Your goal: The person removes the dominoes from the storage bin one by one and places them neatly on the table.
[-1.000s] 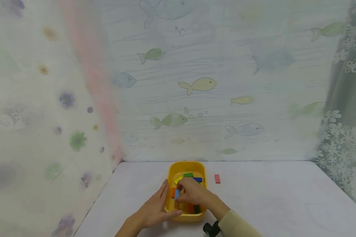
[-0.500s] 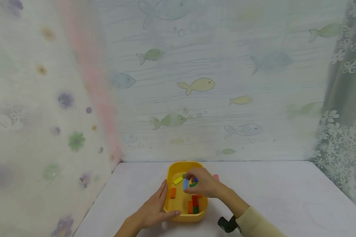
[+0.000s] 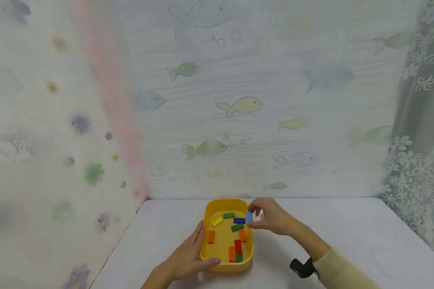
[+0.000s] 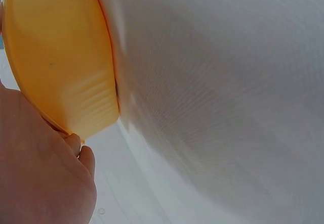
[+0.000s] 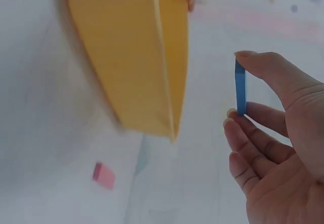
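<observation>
Between the thumb and fingertips of my right hand (image 3: 273, 216) is a small flat light blue block (image 3: 249, 216), pinched upright at the right rim of a yellow plastic tray (image 3: 227, 267). The right wrist view shows the blue block (image 5: 240, 86) edge-on, held by its ends above the table. My left hand (image 3: 184, 257) rests against the tray's left side with fingers extended, its thumb along the near rim. Inside the tray lie several flat blocks, among them a yellow block (image 3: 217, 221), a dark blue block (image 3: 239, 220) and a red block (image 3: 238, 246).
A pink block (image 5: 105, 176) lies on the white table (image 3: 329, 237) to the right of the tray, mostly behind the right hand in the head view. A dark wrist device (image 3: 301, 268) hangs below the right sleeve. A fish-patterned wall (image 3: 256, 172) stands behind the table.
My right hand has lifted the light blue block from the tray's left part and carried it right to the right rim. The left hand and tray have stayed in place.
</observation>
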`<state>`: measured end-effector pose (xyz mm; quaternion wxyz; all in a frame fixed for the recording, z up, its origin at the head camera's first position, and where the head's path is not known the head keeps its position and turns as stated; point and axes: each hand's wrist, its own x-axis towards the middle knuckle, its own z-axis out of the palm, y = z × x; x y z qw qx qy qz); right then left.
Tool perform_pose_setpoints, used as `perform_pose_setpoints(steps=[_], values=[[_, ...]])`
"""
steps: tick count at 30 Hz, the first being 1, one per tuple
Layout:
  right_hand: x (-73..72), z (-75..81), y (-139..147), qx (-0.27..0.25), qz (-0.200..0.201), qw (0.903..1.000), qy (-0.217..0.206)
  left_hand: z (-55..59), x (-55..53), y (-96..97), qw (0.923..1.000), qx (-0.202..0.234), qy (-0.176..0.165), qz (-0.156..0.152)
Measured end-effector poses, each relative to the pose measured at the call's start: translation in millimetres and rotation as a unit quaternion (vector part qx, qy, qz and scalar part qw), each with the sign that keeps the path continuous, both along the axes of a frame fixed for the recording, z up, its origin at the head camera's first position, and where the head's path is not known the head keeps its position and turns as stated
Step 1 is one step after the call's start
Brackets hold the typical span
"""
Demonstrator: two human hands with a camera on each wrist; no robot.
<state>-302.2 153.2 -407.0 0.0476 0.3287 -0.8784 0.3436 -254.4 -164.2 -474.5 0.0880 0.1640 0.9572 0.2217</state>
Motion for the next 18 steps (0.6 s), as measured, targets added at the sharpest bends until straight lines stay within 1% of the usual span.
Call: perform_pose_setpoints(steps=[4,9,13,18], values=[[-4.3,-2.0,21,0.004,-0.016,0.9999,0.001,0.4,1.2,1.8,1.0,0.0,0.0,-0.005],[-12.5,-7.2,45,0.014,-0.021,0.9997,0.008,1.2,2.0,2.1,1.0,-0.004,-0.001,-0.005],[-20.6,-14.8,59,0.021,-0.032,0.9992,0.011,2.1,1.9,1.0,1.0,-0.003,-0.001,-0.004],[-30.5,-26.8,69,0.02,-0.034,0.9992,0.01,2.6,1.9,-0.4,1.0,0.0,0.001,-0.003]])
